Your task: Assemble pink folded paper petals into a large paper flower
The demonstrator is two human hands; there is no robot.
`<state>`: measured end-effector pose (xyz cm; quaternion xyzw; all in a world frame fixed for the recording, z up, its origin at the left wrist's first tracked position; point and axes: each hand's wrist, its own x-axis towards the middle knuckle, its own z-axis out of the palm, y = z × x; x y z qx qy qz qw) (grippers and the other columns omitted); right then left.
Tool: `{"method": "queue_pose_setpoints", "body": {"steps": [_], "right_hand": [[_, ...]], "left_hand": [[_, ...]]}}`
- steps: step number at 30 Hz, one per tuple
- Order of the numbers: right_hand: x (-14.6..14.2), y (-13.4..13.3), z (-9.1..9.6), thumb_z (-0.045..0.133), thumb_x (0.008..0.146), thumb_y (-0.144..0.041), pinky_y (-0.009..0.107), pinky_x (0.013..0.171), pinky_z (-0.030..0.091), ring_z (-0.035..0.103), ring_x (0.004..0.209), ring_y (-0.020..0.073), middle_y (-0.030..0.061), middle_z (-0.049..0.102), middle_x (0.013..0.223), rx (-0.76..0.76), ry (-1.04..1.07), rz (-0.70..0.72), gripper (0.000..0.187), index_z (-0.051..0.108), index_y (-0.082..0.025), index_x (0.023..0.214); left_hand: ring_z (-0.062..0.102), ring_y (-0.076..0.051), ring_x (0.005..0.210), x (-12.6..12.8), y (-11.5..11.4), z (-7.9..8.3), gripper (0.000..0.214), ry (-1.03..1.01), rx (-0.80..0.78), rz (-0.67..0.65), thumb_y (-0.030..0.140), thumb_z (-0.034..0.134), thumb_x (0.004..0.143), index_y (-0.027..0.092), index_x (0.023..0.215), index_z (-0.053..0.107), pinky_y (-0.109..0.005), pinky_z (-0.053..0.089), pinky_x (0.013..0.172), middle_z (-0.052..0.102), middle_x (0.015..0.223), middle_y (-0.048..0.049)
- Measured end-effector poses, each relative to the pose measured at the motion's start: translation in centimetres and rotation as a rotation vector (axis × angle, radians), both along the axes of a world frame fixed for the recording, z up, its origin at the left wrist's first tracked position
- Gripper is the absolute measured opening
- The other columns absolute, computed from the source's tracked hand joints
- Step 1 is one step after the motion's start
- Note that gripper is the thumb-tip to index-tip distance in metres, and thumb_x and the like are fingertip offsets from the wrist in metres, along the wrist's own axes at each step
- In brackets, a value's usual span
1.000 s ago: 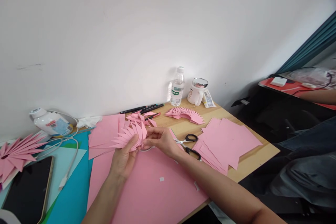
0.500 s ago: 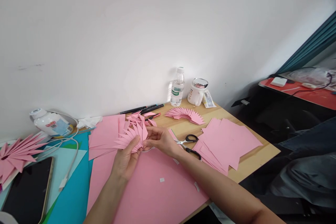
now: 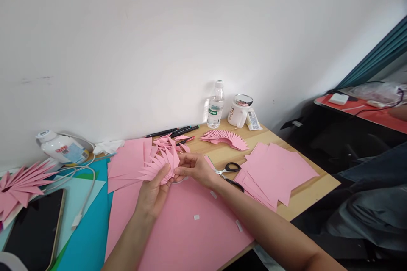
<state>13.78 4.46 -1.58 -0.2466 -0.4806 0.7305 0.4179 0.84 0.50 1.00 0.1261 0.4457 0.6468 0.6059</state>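
A pink folded-paper fan (image 3: 156,167), made of several pointed pleats, is held up over the large pink sheet (image 3: 190,237). My left hand (image 3: 155,190) grips its lower left, thumb on top and fingers beneath. At the fan's right edge, my right hand (image 3: 194,170) pinches the last pleat between thumb and fingers. Behind the fan lie several small folded pink pieces (image 3: 165,140). Scissors with black handles (image 3: 233,167) rest just right of my right hand. Small white paper scraps (image 3: 196,217) lie on the sheet.
Another curved pink fan (image 3: 224,137) lies on the wooden table (image 3: 318,192), with a water bottle (image 3: 216,108) and white mug (image 3: 238,112) behind it. Pink squares (image 3: 280,169) are stacked at right. At left are a phone (image 3: 34,228), a white cable (image 3: 85,199) and a white bottle (image 3: 63,148).
Both hands stay at the fan with almost no movement. The view has shifted very slightly. At the far right edge, a bit of someone's skin now shows over the red table.
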Motion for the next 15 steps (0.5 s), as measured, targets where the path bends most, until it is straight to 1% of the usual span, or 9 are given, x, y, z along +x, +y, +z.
{"method": "queue_pose_setpoints", "body": {"steps": [4,6,9,10,11,13,15], "right_hand": [[0.03,0.07,-0.11,0.081,0.054,-0.04,0.029,0.064,0.056,0.065,0.059,0.0133,-0.0028,0.06,0.062,0.005,-0.003,0.016,0.042,0.06,-0.012,0.077],[0.05,0.18,-0.25,0.081,0.054,-0.039,0.029,0.064,0.057,0.066,0.058,0.0129,-0.0032,0.061,0.063,0.006,0.003,0.017,0.047,0.059,-0.012,0.086],[0.12,0.34,-0.39,0.082,0.053,-0.036,0.031,0.065,0.057,0.066,0.058,0.013,-0.0044,0.062,0.068,0.032,0.021,0.021,0.063,0.054,-0.016,0.106],[0.17,0.37,-0.4,0.082,0.054,-0.036,0.032,0.065,0.057,0.066,0.059,0.0133,-0.0043,0.062,0.069,0.046,0.02,0.028,0.064,0.053,-0.016,0.108],[0.23,0.39,-0.37,0.081,0.056,-0.037,0.032,0.066,0.057,0.066,0.06,0.0136,-0.0036,0.062,0.069,0.057,0.012,0.037,0.06,0.054,-0.016,0.105],[0.36,0.37,-0.27,0.078,0.06,-0.041,0.031,0.067,0.057,0.067,0.062,0.014,-0.0015,0.063,0.068,0.063,-0.012,0.058,0.047,0.057,-0.014,0.092],[0.48,0.32,-0.14,0.075,0.062,-0.046,0.031,0.068,0.056,0.067,0.063,0.0143,0.0001,0.064,0.067,0.055,-0.034,0.073,0.043,0.057,-0.013,0.083]], "left_hand": [[0.064,-0.013,0.064,-0.11,0.07,-0.28,0.022,0.032,0.044,-0.026,-0.002,0.067,0.067,0.014,0.081,0.067,-0.023,0.053,0.057,0.069,0.075,-0.0033],[0.064,-0.013,0.065,-0.17,0.07,-0.36,0.023,0.042,0.052,-0.036,-0.001,0.069,0.064,0.014,0.081,0.067,-0.022,0.053,0.057,0.069,0.075,-0.003],[0.065,-0.014,0.071,-0.21,0.03,-0.39,0.028,0.048,0.066,-0.027,0.0,0.072,0.061,0.016,0.083,0.066,-0.022,0.053,0.059,0.07,0.079,-0.0024],[0.065,-0.014,0.072,-0.22,0.01,-0.4,0.029,0.052,0.072,-0.025,0.001,0.073,0.06,0.016,0.083,0.066,-0.022,0.053,0.059,0.07,0.08,-0.0023],[0.065,-0.014,0.072,-0.23,-0.01,-0.41,0.03,0.058,0.076,-0.027,0.002,0.075,0.059,0.016,0.083,0.066,-0.022,0.053,0.059,0.07,0.081,-0.0023],[0.064,-0.014,0.07,-0.26,-0.03,-0.44,0.03,0.069,0.081,-0.039,0.005,0.077,0.056,0.015,0.082,0.066,-0.022,0.052,0.057,0.07,0.078,-0.0024],[0.064,-0.014,0.068,-0.27,-0.03,-0.48,0.03,0.077,0.084,-0.046,0.007,0.079,0.054,0.015,0.08,0.067,-0.022,0.052,0.057,0.069,0.077,-0.0022]]}}
